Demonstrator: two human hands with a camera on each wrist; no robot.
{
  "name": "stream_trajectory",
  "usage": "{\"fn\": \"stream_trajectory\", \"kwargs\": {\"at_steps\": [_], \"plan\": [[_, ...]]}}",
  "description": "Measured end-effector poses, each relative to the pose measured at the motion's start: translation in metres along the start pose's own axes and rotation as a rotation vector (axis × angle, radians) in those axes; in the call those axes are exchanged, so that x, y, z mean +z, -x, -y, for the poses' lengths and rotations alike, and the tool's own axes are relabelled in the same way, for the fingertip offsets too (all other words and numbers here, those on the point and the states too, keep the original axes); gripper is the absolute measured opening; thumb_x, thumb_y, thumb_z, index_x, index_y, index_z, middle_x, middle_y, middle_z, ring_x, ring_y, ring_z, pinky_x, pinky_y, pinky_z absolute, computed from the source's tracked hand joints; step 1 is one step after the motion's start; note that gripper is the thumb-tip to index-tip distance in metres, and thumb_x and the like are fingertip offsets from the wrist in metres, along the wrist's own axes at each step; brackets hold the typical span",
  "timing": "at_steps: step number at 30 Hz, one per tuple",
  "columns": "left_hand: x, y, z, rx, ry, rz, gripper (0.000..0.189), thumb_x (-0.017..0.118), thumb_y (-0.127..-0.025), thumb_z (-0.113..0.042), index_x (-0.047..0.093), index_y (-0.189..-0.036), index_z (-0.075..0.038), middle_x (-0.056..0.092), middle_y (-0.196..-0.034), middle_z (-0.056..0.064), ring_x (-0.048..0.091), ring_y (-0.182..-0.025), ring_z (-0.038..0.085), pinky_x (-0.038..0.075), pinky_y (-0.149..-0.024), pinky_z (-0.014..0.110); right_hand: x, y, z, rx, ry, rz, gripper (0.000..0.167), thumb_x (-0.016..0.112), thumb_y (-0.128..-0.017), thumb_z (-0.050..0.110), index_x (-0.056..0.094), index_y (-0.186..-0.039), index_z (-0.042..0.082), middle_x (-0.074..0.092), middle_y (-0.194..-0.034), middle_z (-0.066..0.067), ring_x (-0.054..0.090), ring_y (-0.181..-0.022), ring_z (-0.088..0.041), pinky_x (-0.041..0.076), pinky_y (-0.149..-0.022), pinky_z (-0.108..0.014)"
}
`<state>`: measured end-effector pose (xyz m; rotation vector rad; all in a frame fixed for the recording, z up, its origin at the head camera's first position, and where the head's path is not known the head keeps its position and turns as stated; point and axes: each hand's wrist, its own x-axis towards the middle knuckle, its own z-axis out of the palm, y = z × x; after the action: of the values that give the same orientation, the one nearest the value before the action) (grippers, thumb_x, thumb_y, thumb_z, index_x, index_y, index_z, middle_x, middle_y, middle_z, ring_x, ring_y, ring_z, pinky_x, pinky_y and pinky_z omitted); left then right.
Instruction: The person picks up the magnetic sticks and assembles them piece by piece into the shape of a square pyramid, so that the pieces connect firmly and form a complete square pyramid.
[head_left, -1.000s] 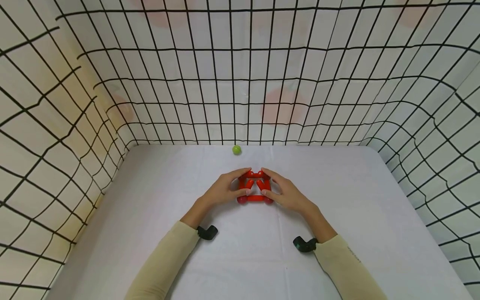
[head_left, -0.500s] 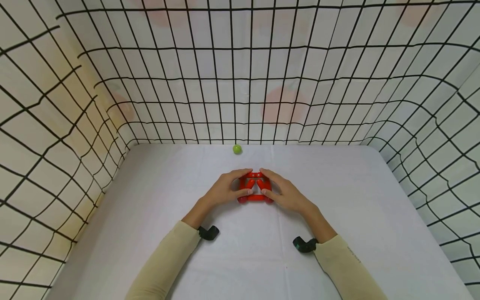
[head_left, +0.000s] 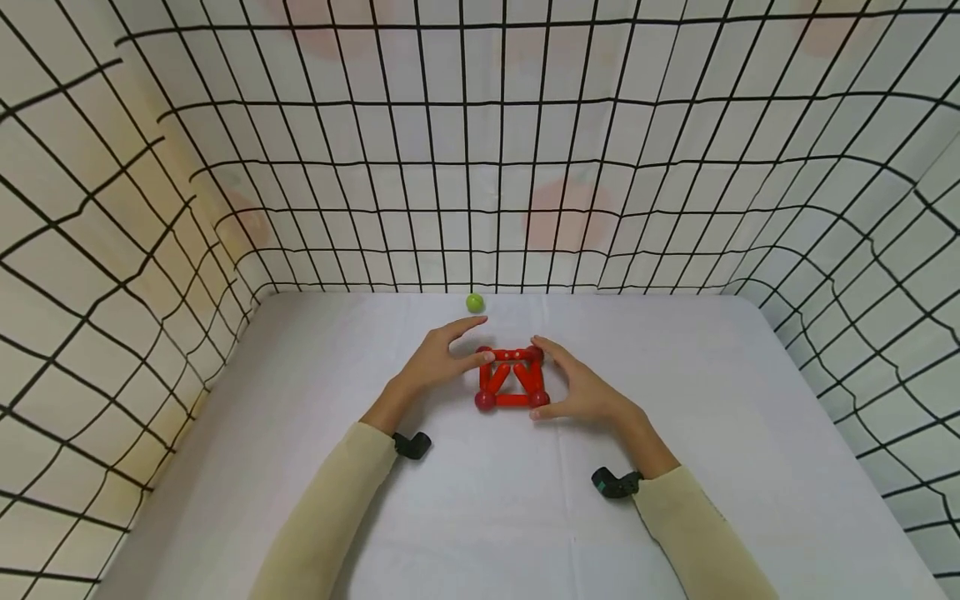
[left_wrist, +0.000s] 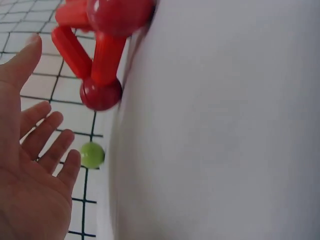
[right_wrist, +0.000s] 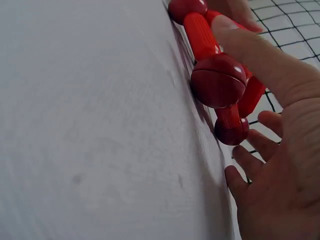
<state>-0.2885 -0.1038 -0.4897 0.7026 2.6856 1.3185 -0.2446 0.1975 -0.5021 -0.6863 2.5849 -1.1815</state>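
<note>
A frame of red sticks and dark red balls [head_left: 512,400], like a magnetic building set, lies on the white table. Balls mark its corners, and two slanted sticks lean toward the back stick. My left hand [head_left: 435,360] is spread at its left, thumb tip overlapping the back left corner in the head view. In the left wrist view its fingers are apart from the frame [left_wrist: 107,57]. At the right side my right hand [head_left: 587,392] reaches around the frame with fingers and thumb parted. The right wrist view has its thumb overlapping the sticks beyond a corner ball [right_wrist: 218,80].
A small green ball [head_left: 475,302] lies at the table's back edge, behind the frame. Black wire grid [head_left: 480,183] over white cloth walls in the back and both sides. Dark wrist cameras [head_left: 412,446] stick out inward from both wrists.
My left hand has moved back and left, its fingers lifting away from the frame's left side. The right hand has widened and shifted slightly right, leaving more of the frame visible.
</note>
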Motion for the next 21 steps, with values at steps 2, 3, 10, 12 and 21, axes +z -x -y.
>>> {"fn": "stream_trajectory", "kwargs": {"at_steps": [2,3,10,12,21], "plan": [[-0.004,-0.006,0.004,-0.011,0.008,-0.007,0.073,0.073,-0.092,-0.049,0.048,-0.155,-0.022,0.046,-0.16,-0.004,0.042,-0.15,0.025,0.038,-0.12,0.052,0.001,0.001,-0.004,0.017,-0.011,0.021,0.117,0.093,-0.072,0.046,0.023,-0.164,0.028,0.024,-0.171,0.002,0.023,-0.158,-0.031,0.025,-0.123,-0.064],[-0.005,-0.01,0.006,-0.012,0.013,-0.01,0.073,0.073,-0.093,-0.049,0.048,-0.155,-0.021,0.046,-0.161,-0.003,0.042,-0.15,0.025,0.038,-0.121,0.051,0.001,0.002,-0.005,0.026,-0.015,0.025,0.118,0.093,-0.072,0.047,0.023,-0.164,0.029,0.025,-0.171,0.002,0.022,-0.158,-0.031,0.024,-0.123,-0.065],[-0.011,-0.038,0.015,-0.028,0.025,-0.052,0.074,0.076,-0.091,-0.046,0.049,-0.154,-0.016,0.047,-0.16,-0.001,0.04,-0.15,0.02,0.036,-0.123,0.046,0.001,0.004,-0.009,0.034,-0.045,0.012,0.116,0.093,-0.072,0.045,0.024,-0.164,0.029,0.026,-0.17,0.0,0.021,-0.159,-0.032,0.021,-0.123,-0.068],[-0.012,-0.045,0.017,-0.046,0.018,-0.063,0.077,0.077,-0.09,-0.046,0.048,-0.155,-0.017,0.046,-0.161,-0.001,0.04,-0.15,0.02,0.036,-0.123,0.045,0.001,0.004,-0.009,0.035,-0.05,0.013,0.116,0.093,-0.072,0.044,0.024,-0.164,0.029,0.026,-0.171,0.001,0.021,-0.159,-0.032,0.021,-0.123,-0.068],[-0.009,-0.064,0.028,-0.138,-0.015,-0.09,0.076,0.078,-0.091,-0.044,0.047,-0.155,-0.02,0.043,-0.163,0.001,0.044,-0.147,0.028,0.039,-0.121,0.044,0.004,0.001,-0.011,0.048,-0.061,0.016,0.115,0.092,-0.072,0.049,0.024,-0.164,0.034,0.025,-0.171,0.005,0.02,-0.159,-0.031,0.021,-0.122,-0.07]]}}
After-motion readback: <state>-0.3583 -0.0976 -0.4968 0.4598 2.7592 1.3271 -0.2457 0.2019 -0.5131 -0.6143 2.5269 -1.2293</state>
